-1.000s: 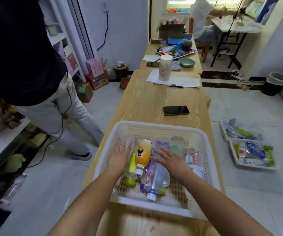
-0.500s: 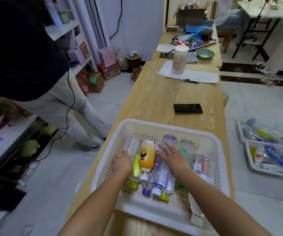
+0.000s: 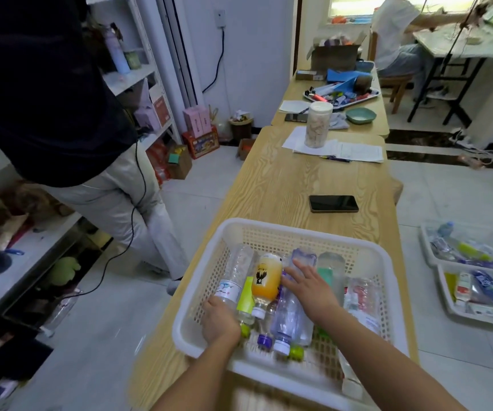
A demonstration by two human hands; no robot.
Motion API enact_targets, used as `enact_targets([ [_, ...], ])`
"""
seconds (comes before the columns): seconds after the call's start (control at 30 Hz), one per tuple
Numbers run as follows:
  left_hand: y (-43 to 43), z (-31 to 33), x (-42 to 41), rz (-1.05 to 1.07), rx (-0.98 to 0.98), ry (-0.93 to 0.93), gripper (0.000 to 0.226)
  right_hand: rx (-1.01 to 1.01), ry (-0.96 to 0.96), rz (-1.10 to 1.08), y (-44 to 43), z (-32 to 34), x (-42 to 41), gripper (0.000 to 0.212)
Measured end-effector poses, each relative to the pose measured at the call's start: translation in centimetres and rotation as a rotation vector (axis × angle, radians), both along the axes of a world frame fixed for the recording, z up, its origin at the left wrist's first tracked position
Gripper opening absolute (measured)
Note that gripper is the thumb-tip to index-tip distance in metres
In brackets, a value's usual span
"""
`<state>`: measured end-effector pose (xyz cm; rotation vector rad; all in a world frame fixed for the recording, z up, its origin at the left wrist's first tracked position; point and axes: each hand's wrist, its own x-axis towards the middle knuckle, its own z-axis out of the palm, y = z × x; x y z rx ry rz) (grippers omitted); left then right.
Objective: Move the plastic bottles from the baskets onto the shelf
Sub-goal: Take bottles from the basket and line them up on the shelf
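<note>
Plastic bottles [image 3: 288,314], several, heaped on their sides in the white basket [image 3: 298,229] at 6 o'clock on the wooden table [image 3: 292,179], caps mostly toward 6. Left hand [image 3: 220,323] at the basket's 8 o'clock, fingers curled round the neck end of a clear labelled bottle [image 3: 233,281], by the look of it. Right hand [image 3: 313,287] at the basket's centre, fingers spread flat over the clear bottles, pinching nothing. Orange bottle [image 3: 266,277] between the two hands, seemingly full, so likely heavier than its neighbours. Clear empties probably light and thin-walled, apt to dent under a hard squeeze, smooth enough to slip or roll. Best taken round the mid-body or just below the shoulder, never by the cap alone. Shelf [image 3: 17,262] away at 9 o'clock, well apart from the basket. More bottles in the floor baskets [image 3: 447,295] at 3 o'clock.
</note>
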<state>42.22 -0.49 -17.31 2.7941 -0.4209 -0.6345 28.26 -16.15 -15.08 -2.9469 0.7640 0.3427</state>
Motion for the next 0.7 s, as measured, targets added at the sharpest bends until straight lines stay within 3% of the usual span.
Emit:
enact_targets([
  [0.13,0.6,-0.5,1.1,0.112,-0.012,0.203,0.046,-0.020,0.015,0.009,1.4,-0.4,-0.9,0.075],
  [0.33,0.8,-0.2,2.0,0.257,-0.166,0.363,0.058,-0.063,0.095,0.038,2.5,-0.2,-1.9,0.078],
  [0.47,1.0,0.6,2.5,0.258,-0.307,0.453,0.045,-0.107,0.165,0.069,2.4,0.5,-1.3,0.079],
  [0.53,1.3,1.5,2.7,0.199,-0.352,0.404,0.043,-0.119,0.163,0.081,2.2,0.8,-1.3,0.078],
  [0.7,1.4,4.7,4.6,-0.011,-0.237,0.086,0.042,-0.019,0.008,0.054,1.4,1.4,-1.2,0.070],
])
